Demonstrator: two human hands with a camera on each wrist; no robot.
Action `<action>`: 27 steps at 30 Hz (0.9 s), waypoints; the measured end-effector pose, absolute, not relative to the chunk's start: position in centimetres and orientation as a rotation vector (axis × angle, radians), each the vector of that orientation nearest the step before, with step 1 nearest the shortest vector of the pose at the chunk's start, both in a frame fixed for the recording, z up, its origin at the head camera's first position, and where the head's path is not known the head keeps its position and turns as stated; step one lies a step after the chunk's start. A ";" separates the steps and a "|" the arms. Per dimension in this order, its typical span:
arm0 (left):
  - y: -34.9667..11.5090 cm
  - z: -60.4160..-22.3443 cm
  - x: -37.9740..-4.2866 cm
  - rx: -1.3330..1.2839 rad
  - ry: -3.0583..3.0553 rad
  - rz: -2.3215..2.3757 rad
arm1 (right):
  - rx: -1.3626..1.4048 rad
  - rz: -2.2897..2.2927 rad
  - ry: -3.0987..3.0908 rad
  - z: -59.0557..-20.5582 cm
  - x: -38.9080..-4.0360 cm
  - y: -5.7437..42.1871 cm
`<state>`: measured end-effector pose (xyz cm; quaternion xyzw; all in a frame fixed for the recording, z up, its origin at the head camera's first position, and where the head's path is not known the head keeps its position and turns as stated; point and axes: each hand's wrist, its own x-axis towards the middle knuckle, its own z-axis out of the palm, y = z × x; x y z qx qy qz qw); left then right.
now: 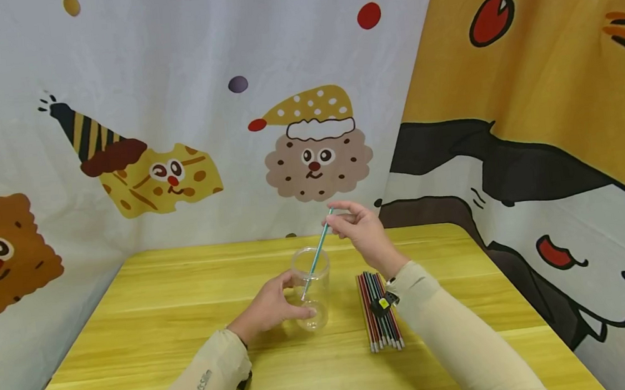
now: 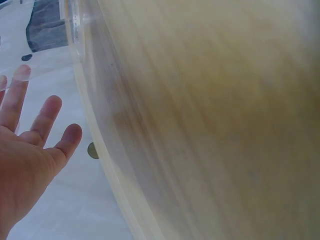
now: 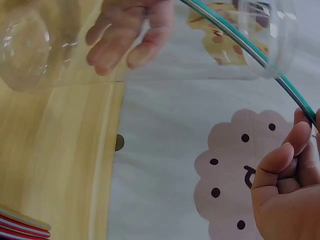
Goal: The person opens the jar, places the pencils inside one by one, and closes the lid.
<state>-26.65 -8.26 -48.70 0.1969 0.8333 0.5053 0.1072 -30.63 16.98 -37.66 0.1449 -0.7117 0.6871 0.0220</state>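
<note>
A clear tall cup (image 1: 320, 291) stands on the table, and my left hand (image 1: 267, 307) holds it from the left, thumb in front and fingers behind. Through the cup's transparent wall the left hand's fingers (image 3: 117, 37) are visible in the right wrist view. My right hand (image 1: 362, 231), raised above the rim, pinches a teal pencil (image 1: 320, 246) near its upper end. The pencil slants down to the left, its lower part inside the cup. In the left wrist view only part of the left hand (image 2: 30, 150) shows, with the cup's edge at upper left.
Several pencils (image 1: 379, 314), mostly red and dark ones, lie side by side on the wooden table (image 1: 186, 295), under the right wrist. A cloth with cartoon prints (image 1: 180, 57) hangs behind the table, and another orange one (image 1: 448, 81) hangs at the right.
</note>
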 end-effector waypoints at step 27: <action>-8.4 -48.8 -26.7 0.613 2.420 1.499 | 0.641 1.848 -2.506 -39.6 -29.5 15.2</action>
